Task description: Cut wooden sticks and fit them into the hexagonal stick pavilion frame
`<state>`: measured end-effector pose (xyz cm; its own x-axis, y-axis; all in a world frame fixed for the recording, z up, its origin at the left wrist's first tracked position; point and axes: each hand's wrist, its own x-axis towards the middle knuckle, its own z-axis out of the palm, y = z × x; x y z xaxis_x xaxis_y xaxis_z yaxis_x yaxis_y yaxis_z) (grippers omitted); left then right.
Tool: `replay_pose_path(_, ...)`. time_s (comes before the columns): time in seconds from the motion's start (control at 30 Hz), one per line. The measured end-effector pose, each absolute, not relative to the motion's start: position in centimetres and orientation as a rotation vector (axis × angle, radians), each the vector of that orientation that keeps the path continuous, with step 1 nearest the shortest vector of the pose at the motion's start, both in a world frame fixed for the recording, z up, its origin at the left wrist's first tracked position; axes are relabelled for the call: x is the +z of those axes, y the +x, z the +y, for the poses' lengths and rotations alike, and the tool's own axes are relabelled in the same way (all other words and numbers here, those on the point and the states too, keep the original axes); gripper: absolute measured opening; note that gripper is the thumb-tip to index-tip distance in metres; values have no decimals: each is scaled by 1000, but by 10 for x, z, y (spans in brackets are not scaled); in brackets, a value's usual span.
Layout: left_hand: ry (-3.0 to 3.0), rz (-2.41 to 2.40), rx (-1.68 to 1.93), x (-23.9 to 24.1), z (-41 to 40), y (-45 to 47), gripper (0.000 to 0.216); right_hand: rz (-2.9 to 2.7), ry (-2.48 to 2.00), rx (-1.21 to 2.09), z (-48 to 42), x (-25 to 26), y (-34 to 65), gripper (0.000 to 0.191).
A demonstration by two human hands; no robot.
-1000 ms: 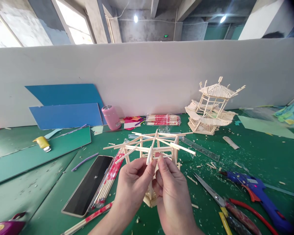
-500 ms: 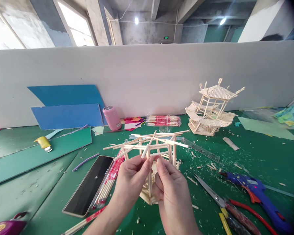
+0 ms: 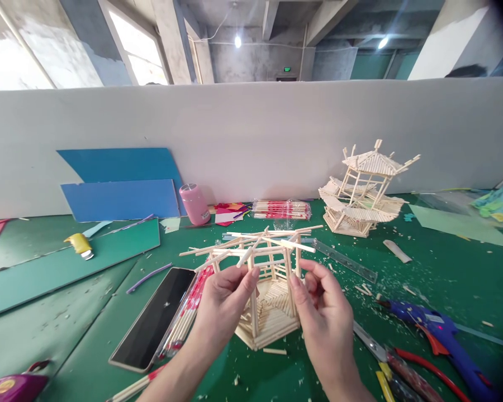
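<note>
Stick pavilion (image 3: pixel 276 315), roof stage: my left hand (image 3: pixel 224 304) pinches a rafter (image 3: pixel 246 257) at 11 o'clock, right hand (image 3: pixel 324 312) open at 3 o'clock; seating it needs steadying.

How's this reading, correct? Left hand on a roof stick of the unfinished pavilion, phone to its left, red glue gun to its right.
One error: the glue gun is blue, not red; the head view shows it. The rest stands: left hand on a roof stick of the unfinished pavilion, phone to its left.

Two stick pavilions (image 3: pixel 272 315), two blue boards (image 3: pixel 121 199), one phone (image 3: pixel 155 318).
</note>
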<state>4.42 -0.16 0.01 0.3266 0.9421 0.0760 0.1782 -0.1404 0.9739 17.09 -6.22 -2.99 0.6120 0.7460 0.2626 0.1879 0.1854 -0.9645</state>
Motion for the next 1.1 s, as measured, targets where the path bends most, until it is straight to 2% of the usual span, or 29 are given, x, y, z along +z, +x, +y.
replay_pose_path(0.2,1582,1046,937,0,-4,43,35,-1018,-1421,463,-52,-25,176,29)
replay_pose_path(0.73,1681,929,950,-11,-7,36,30,-864,-1387,600,-59,-35,169,31)
replay_pose_path(1.1,1744,928,965,-18,-17,34,28,-748,-1377,529,-65,-33,154,26)
